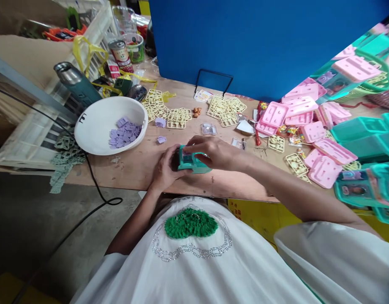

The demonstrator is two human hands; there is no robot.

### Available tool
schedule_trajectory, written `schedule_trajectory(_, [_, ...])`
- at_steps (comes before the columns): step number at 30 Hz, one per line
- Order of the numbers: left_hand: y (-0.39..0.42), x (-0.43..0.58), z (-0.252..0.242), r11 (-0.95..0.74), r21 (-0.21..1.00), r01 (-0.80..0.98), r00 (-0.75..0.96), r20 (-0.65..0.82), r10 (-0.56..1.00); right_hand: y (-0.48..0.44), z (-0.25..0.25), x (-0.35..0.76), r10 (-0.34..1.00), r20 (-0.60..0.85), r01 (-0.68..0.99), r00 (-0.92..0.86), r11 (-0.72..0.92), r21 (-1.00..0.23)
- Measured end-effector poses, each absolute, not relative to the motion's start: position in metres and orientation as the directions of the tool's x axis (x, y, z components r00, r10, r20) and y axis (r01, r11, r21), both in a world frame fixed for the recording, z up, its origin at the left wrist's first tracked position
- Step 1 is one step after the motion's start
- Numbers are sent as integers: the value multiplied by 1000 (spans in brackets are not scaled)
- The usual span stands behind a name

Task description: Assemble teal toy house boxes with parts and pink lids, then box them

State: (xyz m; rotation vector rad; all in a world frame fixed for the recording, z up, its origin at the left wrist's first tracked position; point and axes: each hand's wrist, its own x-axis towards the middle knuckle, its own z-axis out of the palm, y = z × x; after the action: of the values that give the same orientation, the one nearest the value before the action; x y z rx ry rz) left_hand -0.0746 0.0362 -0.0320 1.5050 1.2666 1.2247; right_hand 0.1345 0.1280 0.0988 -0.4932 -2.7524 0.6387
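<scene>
Near the front edge of the table, a small teal plastic box [197, 165] sits between my hands. My left hand [167, 166] is wrapped round its left end, the thumb along the near side. My right hand [215, 152] reaches over the top, its fingers pressing at the box's upper left part, where a purplish piece [187, 157] shows; whether the fingers pinch that piece is hidden. Just beyond my hands lies a clear plastic part [208, 128]. Two loose lilac pieces, one of them a small flat one [161, 139], lie to the left.
A white bowl [83, 137] with lilac pieces stands left, beside a thermos [77, 82]. Cream part frames [179, 118] lie behind. Pink plastic panels [327, 171] and teal boxes [360, 131] crowd the right. A blue board [245, 46] stands at the back; a black cable [99, 190] hangs left.
</scene>
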Motion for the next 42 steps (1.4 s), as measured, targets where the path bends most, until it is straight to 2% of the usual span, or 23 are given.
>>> schedule_trajectory(3, [39, -79, -29, -195, 972, 132, 55, 190, 980, 144, 107, 132, 248, 118, 173, -962, 882, -438])
schedule_trajectory(7, [45, -88, -24, -199, 978, 70, 128, 189, 974, 151, 111, 121, 89, 135, 41, -987, 944, -327])
schedule_trajectory(10, [48, -93, -24, -185, 980, 72, 157, 172, 973, 150, 111, 117, -32, 126, -69, -992, 949, -306])
schedule_trajectory(17, [48, -93, -31, -187, 981, 51, 155, 177, 972, 156, 104, 122, -57, 158, -100, -986, 956, -277])
schedule_trajectory(29, [46, -92, -32, -154, 988, 28, 157, 148, 977, 163, 107, 124, -160, 120, -175, -980, 976, -126])
schedule_trajectory(32, [44, -93, -30, -134, 990, 32, 156, 128, 979, 169, 107, 123, -172, 113, -189, -979, 970, -153])
schedule_trajectory(36, [43, -93, -29, -134, 990, 49, 146, 126, 981, 170, 108, 121, -190, 112, -214, -975, 940, -265])
schedule_trajectory(42, [43, -91, -31, -144, 988, 62, 152, 133, 979, 170, 114, 121, -173, 12, -163, -985, 902, -399])
